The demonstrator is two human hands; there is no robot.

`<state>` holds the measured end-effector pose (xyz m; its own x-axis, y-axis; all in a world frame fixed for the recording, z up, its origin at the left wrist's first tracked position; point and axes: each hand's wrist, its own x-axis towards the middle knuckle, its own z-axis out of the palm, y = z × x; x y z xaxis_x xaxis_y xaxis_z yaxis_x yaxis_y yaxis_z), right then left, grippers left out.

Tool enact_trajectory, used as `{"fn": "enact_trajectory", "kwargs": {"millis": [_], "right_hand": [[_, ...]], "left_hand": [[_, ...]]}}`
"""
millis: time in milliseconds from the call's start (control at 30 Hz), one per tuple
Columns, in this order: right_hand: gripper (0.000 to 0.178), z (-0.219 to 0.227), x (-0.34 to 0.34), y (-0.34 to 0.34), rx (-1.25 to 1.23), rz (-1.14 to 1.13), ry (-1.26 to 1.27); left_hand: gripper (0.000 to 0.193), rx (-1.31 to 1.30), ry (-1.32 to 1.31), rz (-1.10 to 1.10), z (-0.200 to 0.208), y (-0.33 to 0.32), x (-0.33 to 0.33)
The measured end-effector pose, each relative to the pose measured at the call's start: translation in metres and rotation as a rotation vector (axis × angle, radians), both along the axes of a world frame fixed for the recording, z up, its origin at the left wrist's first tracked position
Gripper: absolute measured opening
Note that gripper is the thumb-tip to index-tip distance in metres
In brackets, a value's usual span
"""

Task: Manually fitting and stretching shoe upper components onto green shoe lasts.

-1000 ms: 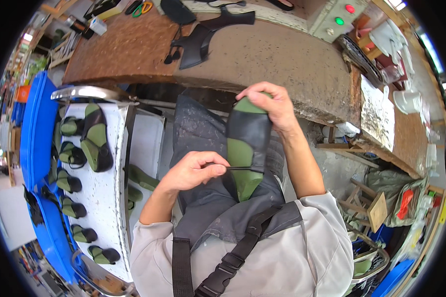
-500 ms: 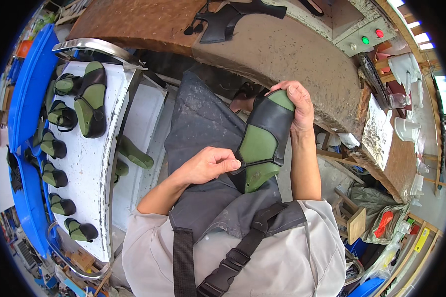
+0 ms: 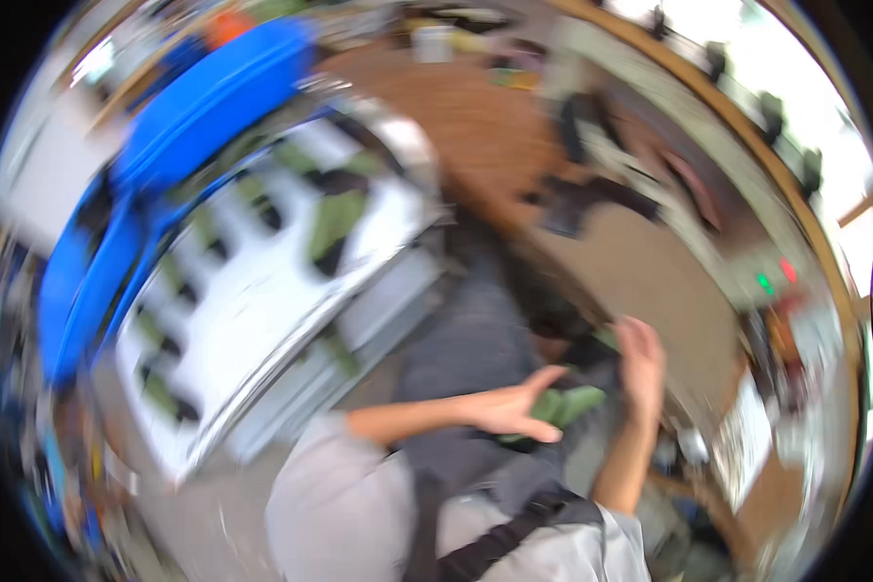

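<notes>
Between my hands is a green shoe last (image 3: pixel 570 405) with a black sandal upper on it, tilted over my dark apron (image 3: pixel 470 339). Motion blur smears its outline. My left hand (image 3: pixel 516 404) is at the heel end, thumb and fingers spread wide apart. At the toe end, my right hand (image 3: pixel 640 373) is against the right side of the sandal, its fingers pointing up and its thumb hidden. Over to the left, several more green lasts with black uppers, one of them a larger last (image 3: pixel 338 225), sit on a white tray rack (image 3: pixel 272 325).
Blue bins (image 3: pixel 209 107) stand beyond the rack. A brown workbench (image 3: pixel 456 116) curves across the far side, with a cut black piece (image 3: pixel 577 206) lying on it. Farther right is a control panel with green and red lights (image 3: pixel 776 279). A lower tray (image 3: pixel 388 301) juts out beneath the rack.
My view has swung, so rack and bench appear shifted and tilted. My left hand has let go of the strap and spread its fingers. The sandal sits lower in view.
</notes>
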<state>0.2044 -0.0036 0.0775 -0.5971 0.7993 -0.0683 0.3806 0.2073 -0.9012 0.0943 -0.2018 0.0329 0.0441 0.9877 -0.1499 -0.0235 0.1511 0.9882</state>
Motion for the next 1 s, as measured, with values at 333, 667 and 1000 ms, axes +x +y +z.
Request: {"fn": "enact_trajectory", "kwargs": {"millis": [333,667,1000], "right_hand": [[0.039,-0.023,-0.053,-0.004,-0.459,0.396,0.337],[0.033,-0.068,-0.061,-0.010,-0.608,0.443,0.204],[0.031,-0.072,-0.065,-0.045,-0.661,0.431,0.132]], "left_hand": [[0.092,0.290,-0.513,0.680,0.036,-0.094,-0.064],[0.067,-0.387,0.462,1.699,0.050,-0.335,-0.127],[0.063,-0.669,0.459,1.141,-0.031,-0.199,-0.092]]}}
